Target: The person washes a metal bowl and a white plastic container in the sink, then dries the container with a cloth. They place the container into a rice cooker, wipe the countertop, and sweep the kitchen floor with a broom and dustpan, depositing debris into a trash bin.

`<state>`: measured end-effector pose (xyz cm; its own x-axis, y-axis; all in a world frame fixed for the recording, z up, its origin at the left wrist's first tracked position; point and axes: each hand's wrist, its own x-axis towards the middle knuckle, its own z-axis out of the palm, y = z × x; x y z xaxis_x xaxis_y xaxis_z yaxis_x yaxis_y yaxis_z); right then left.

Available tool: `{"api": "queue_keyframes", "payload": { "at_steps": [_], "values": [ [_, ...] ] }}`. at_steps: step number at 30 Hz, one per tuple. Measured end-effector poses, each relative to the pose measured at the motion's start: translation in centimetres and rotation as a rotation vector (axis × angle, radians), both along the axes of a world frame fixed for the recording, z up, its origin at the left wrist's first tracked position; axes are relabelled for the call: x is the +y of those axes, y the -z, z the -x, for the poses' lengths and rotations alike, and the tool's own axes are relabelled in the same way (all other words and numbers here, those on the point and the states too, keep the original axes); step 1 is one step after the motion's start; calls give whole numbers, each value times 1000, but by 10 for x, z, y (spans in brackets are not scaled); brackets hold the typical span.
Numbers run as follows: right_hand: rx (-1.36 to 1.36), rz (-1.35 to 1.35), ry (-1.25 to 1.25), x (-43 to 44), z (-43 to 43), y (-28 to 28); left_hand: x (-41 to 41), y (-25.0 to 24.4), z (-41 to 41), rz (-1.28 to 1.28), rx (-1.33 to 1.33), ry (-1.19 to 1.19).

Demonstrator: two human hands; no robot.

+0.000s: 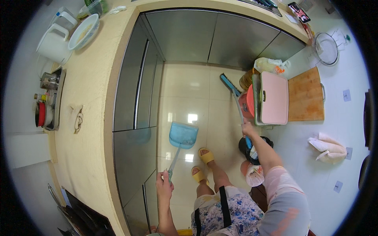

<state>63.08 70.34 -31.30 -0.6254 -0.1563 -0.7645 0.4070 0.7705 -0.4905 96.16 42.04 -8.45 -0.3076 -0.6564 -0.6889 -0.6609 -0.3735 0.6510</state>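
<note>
My left hand (pixel 164 185) grips the handle of a long-handled blue dustpan (pixel 183 134), whose pan rests low over the tiled floor (pixel 185 85). Some grey debris seems to lie near the pan's toothed back edge. In my right hand (pixel 248 129) is the grey handle of a broom (pixel 229 83) with a blue head and dark bristles. The broom head is at the floor beside a red bucket (pixel 244 103), well apart from the dustpan. Below my right hand stands a bin with a black liner (pixel 267 141).
Steel-fronted cabinets (pixel 183 38) bound the floor on the left and far sides. Along the right wall stand a pink cutting board (pixel 274 97), a wooden board (pixel 305 97) and a plastic bag (pixel 267 65). A counter (pixel 85 97) holds a jug (pixel 54 44) and a bowl (pixel 84 32).
</note>
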Motion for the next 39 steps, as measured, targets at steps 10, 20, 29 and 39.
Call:
{"api": "queue_keyframes", "payload": {
  "at_steps": [10,20,29,39],
  "values": [
    [-310,132,202,73,-166,-75,3,1,-1,12,5,-26],
    [237,74,-82,-47,92,32,-7,-3,5,-1,45,-28],
    [53,-117,-391,7,-70,18,-10,4,-5,-36,10,-103],
    [267,-26,-517,-23,-23,-29,5,13,-10,-12,1,-68]
  ]
}}
